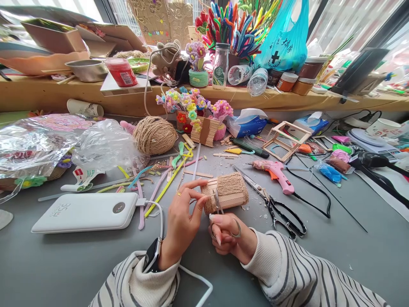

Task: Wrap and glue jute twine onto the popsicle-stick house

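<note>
A small cup of craft sticks (228, 192) lies on its side on the grey table, with twine wound round both ends and bare sticks between. My left hand (182, 215) is closed at its left end, thumb and forefinger together; whether they also pinch a loose strand I cannot make out. Small scissors (217, 204) are in my right hand (234, 234), thumb and finger through the loops. Their blades point up against the cup near my left fingertips. Just right of the cup lie large black-handled scissors (277, 209).
A white power bank (86, 213) lies left, its cable running under my left wrist. Behind are a twine ball (155, 135), pipe cleaners (169, 181) and a craft-stick bundle (204, 131). At right are a pink glue gun (276, 174) and a stick frame (287, 140).
</note>
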`<state>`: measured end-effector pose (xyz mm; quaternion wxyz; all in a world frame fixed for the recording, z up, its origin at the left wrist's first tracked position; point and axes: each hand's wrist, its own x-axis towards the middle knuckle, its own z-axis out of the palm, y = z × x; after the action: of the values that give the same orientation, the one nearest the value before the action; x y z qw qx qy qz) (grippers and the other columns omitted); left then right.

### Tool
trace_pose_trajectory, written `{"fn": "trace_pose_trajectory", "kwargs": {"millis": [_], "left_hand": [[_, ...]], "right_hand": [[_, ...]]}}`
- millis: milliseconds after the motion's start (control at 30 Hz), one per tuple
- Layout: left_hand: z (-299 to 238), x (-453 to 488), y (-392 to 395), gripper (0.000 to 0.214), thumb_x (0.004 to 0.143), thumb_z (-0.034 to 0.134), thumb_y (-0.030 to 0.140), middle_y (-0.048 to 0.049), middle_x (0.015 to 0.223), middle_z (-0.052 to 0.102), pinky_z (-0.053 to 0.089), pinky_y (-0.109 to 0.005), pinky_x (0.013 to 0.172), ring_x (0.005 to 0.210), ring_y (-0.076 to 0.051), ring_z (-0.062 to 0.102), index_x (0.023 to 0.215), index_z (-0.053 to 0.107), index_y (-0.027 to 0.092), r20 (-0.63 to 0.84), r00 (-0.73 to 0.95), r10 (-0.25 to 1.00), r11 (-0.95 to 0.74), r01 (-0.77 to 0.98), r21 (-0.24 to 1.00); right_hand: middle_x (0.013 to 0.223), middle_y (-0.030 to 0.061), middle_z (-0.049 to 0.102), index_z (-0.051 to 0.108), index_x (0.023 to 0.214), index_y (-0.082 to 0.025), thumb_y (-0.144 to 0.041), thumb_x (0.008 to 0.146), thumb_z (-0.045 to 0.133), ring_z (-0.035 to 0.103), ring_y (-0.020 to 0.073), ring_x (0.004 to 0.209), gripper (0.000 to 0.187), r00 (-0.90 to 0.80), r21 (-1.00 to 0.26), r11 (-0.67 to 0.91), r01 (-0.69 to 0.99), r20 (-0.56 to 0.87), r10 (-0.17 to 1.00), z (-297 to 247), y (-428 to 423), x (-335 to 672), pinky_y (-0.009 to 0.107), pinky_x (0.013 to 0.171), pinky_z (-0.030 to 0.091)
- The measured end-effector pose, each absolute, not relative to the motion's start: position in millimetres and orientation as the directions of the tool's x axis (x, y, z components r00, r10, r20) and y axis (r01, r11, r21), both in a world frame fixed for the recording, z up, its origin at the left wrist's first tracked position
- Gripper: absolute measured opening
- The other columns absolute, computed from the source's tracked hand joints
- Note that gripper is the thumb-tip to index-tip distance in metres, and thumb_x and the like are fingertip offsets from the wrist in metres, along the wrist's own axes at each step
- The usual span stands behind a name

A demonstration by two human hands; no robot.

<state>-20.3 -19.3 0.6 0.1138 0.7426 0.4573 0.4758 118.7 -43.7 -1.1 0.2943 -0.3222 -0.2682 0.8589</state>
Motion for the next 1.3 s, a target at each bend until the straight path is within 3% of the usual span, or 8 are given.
{"fn": "trace_pose_trajectory", "kwargs": {"millis": [933, 1300], "left_hand": [[0.0, -20.6, -19.4, 0.01, 0.086, 0.049, 0.019, -0.0049, 0.104, 0.065, 0.046, -0.028, 0.081, 0.097, -0.015, 0.061, 0.076, 0.048, 0.02, 0.597, 0.123, 0.793, -0.548, 0.573, 0.61], [-0.7, -18.2, -21.7, 0.008, 0.086, 0.049, 0.02, -0.0059, 0.105, 0.064, 0.048, -0.031, 0.081, 0.098, -0.016, 0.06, 0.078, 0.048, 0.02, 0.613, 0.111, 0.782, -0.559, 0.559, 0.612]], "right_hand": [[0.035, -0.0115, 0.027, 0.041, 0.041, -0.016, -0.052, 0.057, 0.071, 0.015, -0.0009, 0.03, 0.049, -0.539, -0.695, -0.648, -0.312, -0.432, 0.723, 1.3, -44.2, 118.2, 0.022, 0.036, 0.007], [0.03, -0.0112, 0.028, 0.038, 0.039, -0.017, -0.063, 0.044, 0.074, 0.019, -0.0005, 0.027, 0.058, -0.522, -0.732, -0.607, -0.31, -0.403, 0.752, -3.9, -42.7, 114.5, 0.021, 0.033, 0.008]]}}
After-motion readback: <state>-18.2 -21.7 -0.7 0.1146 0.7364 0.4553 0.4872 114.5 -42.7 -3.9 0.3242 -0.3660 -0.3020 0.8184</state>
